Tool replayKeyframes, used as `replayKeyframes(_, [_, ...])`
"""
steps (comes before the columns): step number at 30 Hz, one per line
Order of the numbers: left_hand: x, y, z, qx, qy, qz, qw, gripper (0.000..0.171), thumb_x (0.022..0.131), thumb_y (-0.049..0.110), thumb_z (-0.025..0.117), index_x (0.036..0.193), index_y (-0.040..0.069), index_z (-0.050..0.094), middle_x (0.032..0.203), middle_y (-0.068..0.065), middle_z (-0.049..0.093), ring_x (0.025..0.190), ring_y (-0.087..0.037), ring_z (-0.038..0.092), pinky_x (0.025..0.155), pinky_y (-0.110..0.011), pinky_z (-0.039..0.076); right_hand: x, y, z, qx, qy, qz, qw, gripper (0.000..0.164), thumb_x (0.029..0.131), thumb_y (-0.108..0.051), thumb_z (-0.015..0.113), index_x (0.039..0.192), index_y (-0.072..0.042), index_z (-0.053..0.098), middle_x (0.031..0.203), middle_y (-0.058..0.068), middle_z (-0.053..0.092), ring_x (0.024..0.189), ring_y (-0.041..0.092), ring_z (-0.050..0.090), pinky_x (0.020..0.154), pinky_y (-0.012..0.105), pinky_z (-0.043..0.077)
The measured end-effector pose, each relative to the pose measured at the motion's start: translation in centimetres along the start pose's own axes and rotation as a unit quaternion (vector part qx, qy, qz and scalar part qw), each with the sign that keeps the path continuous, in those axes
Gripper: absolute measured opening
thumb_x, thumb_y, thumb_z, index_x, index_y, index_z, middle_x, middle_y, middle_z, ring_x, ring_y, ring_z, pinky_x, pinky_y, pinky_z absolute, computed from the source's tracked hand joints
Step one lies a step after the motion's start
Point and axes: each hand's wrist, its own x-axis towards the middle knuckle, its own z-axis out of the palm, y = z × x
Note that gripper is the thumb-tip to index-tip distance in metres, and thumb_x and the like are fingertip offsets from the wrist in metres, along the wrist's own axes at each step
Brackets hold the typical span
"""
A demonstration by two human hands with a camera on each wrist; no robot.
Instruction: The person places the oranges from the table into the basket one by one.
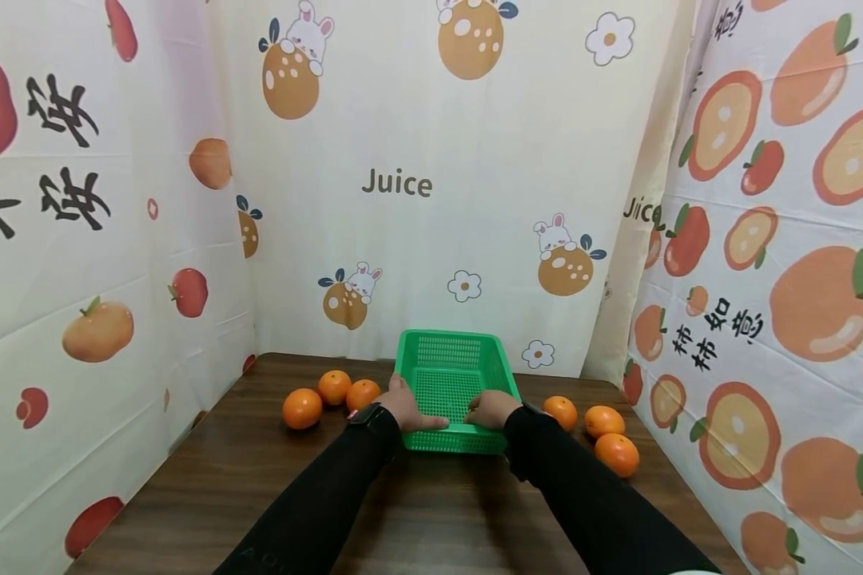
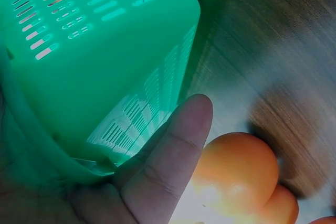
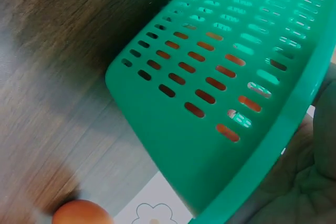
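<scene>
A green plastic basket [image 1: 455,438] with slotted walls is on the brown table, with no fruit visible in it. At its front left corner my left hand [image 1: 405,406] holds the rim, thumb over the front edge. In the left wrist view, one straight finger [image 2: 176,153] lies along the outside of the basket [image 2: 68,87]. My right hand [image 1: 492,409] grips the front rim near the right corner, fingers bent over into the basket. The right wrist view shows its palm [image 3: 299,192] behind the rim of the basket [image 3: 173,135]; its fingertips are hidden there.
Left of the basket lie three oranges [image 1: 302,409], the nearest close to my left hand. Three more oranges [image 1: 616,455] lie to the right, beside my right forearm. Printed cloth [image 1: 431,239] hangs behind the wooden table [image 1: 446,519] and along both sides.
</scene>
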Motion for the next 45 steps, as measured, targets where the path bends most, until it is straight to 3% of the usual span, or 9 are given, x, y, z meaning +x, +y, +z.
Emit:
replayKeyframes(4, [-0.8,0.2,-0.4,-0.010,-0.001,0.000,1.0000,0.142,0.074,0.090,0.071,0.169,-0.001,0.016,0.178,-0.021,0.014,0.114,-0.035,0.066,0.096,-0.048,0.058,-1.5,-0.5,-0.2,0.020,0.018,-0.002,1.000,0.035,0.104,-0.026,0.066,0.134,-0.010,0.075,0.138,0.014,0.072,0.130,0.035,0.065,0.111,0.053,0.050])
replayKeyframes(10, [-2.5,0.7,-1.3,-0.020,-0.004,-0.003,0.9998,0.143,0.075,0.088,0.073,0.169,-0.001,0.013,0.172,-0.025,0.030,0.113,-0.034,0.068,0.098,-0.049,0.057,-2.9,-0.3,0.2,0.043,0.061,-0.022,0.997,0.032,0.105,-0.020,0.067,0.135,-0.010,0.074,0.139,0.017,0.071,0.131,0.036,0.063,0.109,0.055,0.051])
replayKeyframes(13, [-2.7,0.8,-1.5,-0.019,-0.004,0.001,0.9998,0.141,0.076,0.088,0.072,0.169,-0.001,0.015,0.174,-0.024,0.026,0.115,-0.033,0.067,0.099,-0.048,0.057,-3.1,0.0,0.4,0.048,0.084,-0.038,0.995,0.033,0.104,-0.018,0.069,0.135,-0.009,0.074,0.138,0.017,0.070,0.130,0.037,0.063,0.108,0.056,0.051])
replayKeyframes(17, [-2.9,0.7,-1.6,-0.020,-0.006,0.004,0.9998,0.138,0.077,0.088,0.070,0.169,-0.001,0.018,0.178,-0.021,0.012,0.118,-0.033,0.064,0.102,-0.049,0.056,-3.3,0.6,1.2,0.052,0.114,-0.066,0.990,0.033,0.104,-0.015,0.069,0.135,-0.009,0.073,0.136,0.016,0.069,0.128,0.036,0.064,0.108,0.055,0.052])
replayKeyframes(25, [-3.0,0.7,-1.5,-0.016,-0.007,0.001,0.9998,0.138,0.077,0.089,0.070,0.169,-0.001,0.019,0.179,-0.020,0.012,0.114,-0.032,0.064,0.101,-0.048,0.057,-4.0,1.9,2.2,0.074,0.152,-0.081,0.982,0.032,0.105,-0.016,0.068,0.136,-0.013,0.072,0.138,0.012,0.067,0.130,0.033,0.063,0.109,0.054,0.052])
replayKeyframes(31, [-2.0,0.6,-1.1,-0.016,0.002,-0.002,0.9999,0.138,0.076,0.087,0.073,0.169,-0.001,0.020,0.178,-0.020,0.014,0.114,-0.033,0.065,0.102,-0.049,0.057,-4.5,2.8,2.5,0.069,0.195,-0.089,0.974,0.030,0.104,-0.016,0.071,0.134,-0.013,0.074,0.136,0.009,0.068,0.129,0.031,0.065,0.109,0.051,0.053])
replayKeyframes(35, [-1.5,0.5,-0.7,-0.023,0.004,-0.006,0.9997,0.138,0.076,0.085,0.075,0.169,-0.001,0.020,0.177,-0.021,0.017,0.113,-0.033,0.065,0.101,-0.050,0.057,-5.1,3.5,2.5,0.063,0.211,-0.086,0.972,0.031,0.103,-0.017,0.072,0.133,-0.011,0.074,0.142,0.014,0.066,0.135,0.037,0.061,0.113,0.055,0.049])
replayKeyframes(40, [-2.1,0.6,-1.2,-0.021,0.003,-0.003,0.9998,0.139,0.076,0.086,0.073,0.169,-0.001,0.018,0.178,-0.020,0.016,0.113,-0.033,0.065,0.100,-0.049,0.057,-5.8,4.3,2.1,0.073,0.218,-0.059,0.972,0.041,0.103,-0.024,0.073,0.140,-0.010,0.069,0.152,0.021,0.057,0.143,0.043,0.052,0.117,0.059,0.044])
replayKeyframes(45, [-2.2,0.6,-1.2,-0.011,0.002,0.003,0.9999,0.137,0.077,0.087,0.072,0.169,-0.001,0.020,0.179,-0.019,0.012,0.108,-0.033,0.065,0.096,-0.047,0.058,-6.3,5.4,2.0,0.078,0.220,-0.040,0.972,0.047,0.102,-0.030,0.074,0.145,-0.011,0.066,0.152,0.021,0.055,0.141,0.043,0.052,0.114,0.061,0.045])
